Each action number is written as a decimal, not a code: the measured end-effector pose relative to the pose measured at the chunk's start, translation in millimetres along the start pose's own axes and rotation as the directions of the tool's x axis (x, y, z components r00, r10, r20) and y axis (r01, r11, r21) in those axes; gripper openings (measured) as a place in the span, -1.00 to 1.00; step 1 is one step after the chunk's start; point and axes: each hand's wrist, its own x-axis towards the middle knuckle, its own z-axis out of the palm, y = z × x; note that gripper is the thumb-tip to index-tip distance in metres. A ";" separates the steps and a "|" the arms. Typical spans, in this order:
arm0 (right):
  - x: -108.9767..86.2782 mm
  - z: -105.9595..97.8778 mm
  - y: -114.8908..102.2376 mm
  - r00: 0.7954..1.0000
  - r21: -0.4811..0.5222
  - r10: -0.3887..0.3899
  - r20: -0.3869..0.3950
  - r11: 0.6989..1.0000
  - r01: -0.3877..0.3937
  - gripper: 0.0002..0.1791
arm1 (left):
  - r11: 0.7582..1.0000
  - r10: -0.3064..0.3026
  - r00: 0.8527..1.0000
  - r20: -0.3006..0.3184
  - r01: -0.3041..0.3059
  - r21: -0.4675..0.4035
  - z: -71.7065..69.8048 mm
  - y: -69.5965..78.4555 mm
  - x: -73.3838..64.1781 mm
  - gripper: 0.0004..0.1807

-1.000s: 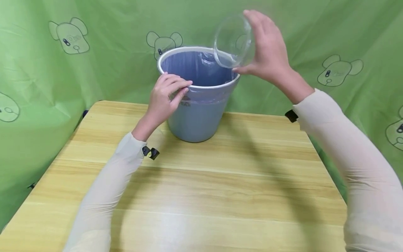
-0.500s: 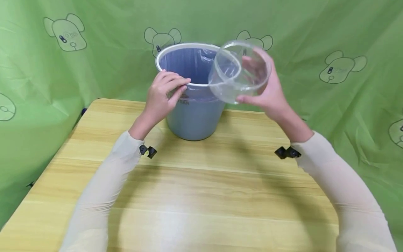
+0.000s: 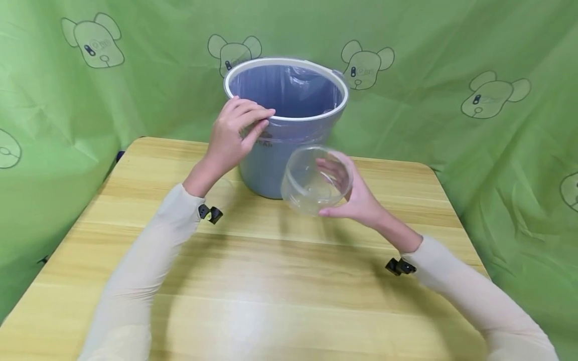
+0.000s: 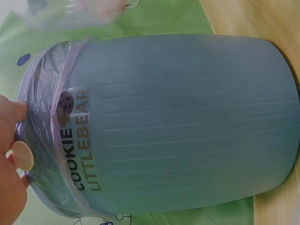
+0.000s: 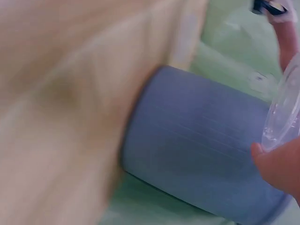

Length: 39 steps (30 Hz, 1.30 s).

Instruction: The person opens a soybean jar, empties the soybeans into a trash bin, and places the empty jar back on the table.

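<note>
A blue-grey trash can point(image 3: 282, 170) with a white rim and a clear liner bag folded over its edge stands upright on the table. At the near left of that rim my left hand point(image 3: 237, 123) pinches the edge, fingers over the top and thumb outside. My right hand point(image 3: 356, 198) holds a clear plastic bowl point(image 3: 311, 183) by its side, in front of the can's lower right and above the table. The bowl is tilted, and nothing shows inside it. Dark lettering point(image 4: 82, 145) marks the can below the liner in the left wrist view.
The wooden table point(image 3: 253, 281) reaches back to a green curtain point(image 3: 406, 30) printed with bear heads. Behind my left wrist, a faint clear round edge point(image 3: 228, 188) shows on the tabletop. Small black cameras sit on both wrists.
My right hand has carried the bowl from above the can's right rim down and toward me, to the can's front, turning it on the way. My left hand has stayed on the rim.
</note>
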 end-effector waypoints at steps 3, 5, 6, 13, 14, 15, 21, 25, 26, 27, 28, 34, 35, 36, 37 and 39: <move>-8.5 3.6 15.1 0.995 -0.085 0.101 0.025 0.992 -0.098 0.37 | 1.000 0.001 1.000 0.005 -0.001 0.002 -0.2 0.5 0.5 -0.78; -13.0 5.9 25.2 0.986 -0.128 0.159 0.040 0.980 -0.153 0.37 | 1.000 0.001 1.000 0.007 -0.001 0.003 -0.3 0.7 0.6 -0.78; -14.7 7.2 30.1 0.982 -0.147 0.186 0.044 0.973 -0.177 0.37 | 1.000 0.002 1.000 0.006 -0.002 0.003 -0.4 0.8 0.7 -0.78; -18.5 17.8 53.2 0.935 -0.266 0.354 0.004 0.902 -0.340 0.40 | 1.000 0.005 1.000 0.005 -0.005 0.005 -0.8 0.5 -0.1 -0.78; -18.5 19.2 55.2 0.925 -0.277 0.380 -0.008 0.888 -0.368 0.41 | 1.000 0.004 1.000 0.006 -0.004 0.006 -0.8 0.5 -0.3 -0.78; -18.5 20.3 57.2 0.913 -0.289 0.406 -0.021 0.872 -0.395 0.42 | 1.000 0.004 1.000 0.006 -0.004 0.005 -0.8 0.5 -0.3 -0.78; -18.3 24.3 71.6 0.870 -0.303 0.488 -0.064 0.821 -0.483 0.44 | 1.000 0.002 1.000 0.006 -0.002 0.000 -0.6 1.3 0.3 -0.78; -19.5 27.1 80.0 0.855 -0.301 0.515 -0.062 0.807 -0.508 0.44 | 1.000 0.004 1.000 0.003 -0.004 -0.001 -0.5 1.4 0.3 -0.78; -20.1 27.9 81.1 0.851 -0.301 0.521 -0.059 0.804 -0.513 0.45 | 1.000 0.005 1.000 0.002 -0.005 -0.002 -0.4 1.6 0.3 -0.78; -20.8 28.6 82.4 0.849 -0.304 0.525 -0.057 0.801 -0.515 0.45 | 1.000 0.006 1.000 0.001 -0.006 -0.001 -0.2 1.5 0.4 -0.78; -21.4 29.2 83.2 0.851 -0.307 0.522 -0.052 0.803 -0.511 0.46 | 1.000 0.008 1.000 0.000 -0.008 -0.002 -0.1 1.6 0.5 -0.78; -23.0 32.9 83.8 0.865 -0.331 0.499 -0.059 0.807 -0.489 0.45 | 1.000 0.002 1.000 -0.005 -0.002 -0.006 0.2 1.8 0.5 -0.78; -23.0 33.3 83.7 0.864 -0.332 0.500 -0.064 0.806 -0.491 0.45 | 1.000 0.002 1.000 -0.006 -0.002 -0.007 0.2 2.0 0.5 -0.78; -23.1 33.6 83.9 0.863 -0.334 0.501 -0.066 0.804 -0.492 0.45 | 1.000 0.001 1.000 -0.007 -0.001 -0.009 0.2 2.0 0.5 -0.78; -23.2 33.7 84.1 0.862 -0.334 0.502 -0.068 0.803 -0.494 0.45 | 1.000 0.001 1.000 -0.008 -0.001 -0.009 0.1 2.1 0.5 -0.78; -23.5 33.8 84.0 0.858 -0.335 0.508 -0.072 0.798 -0.501 0.45 | 1.000 0.005 1.000 -0.007 -0.005 -0.008 0.1 2.1 0.4 -0.78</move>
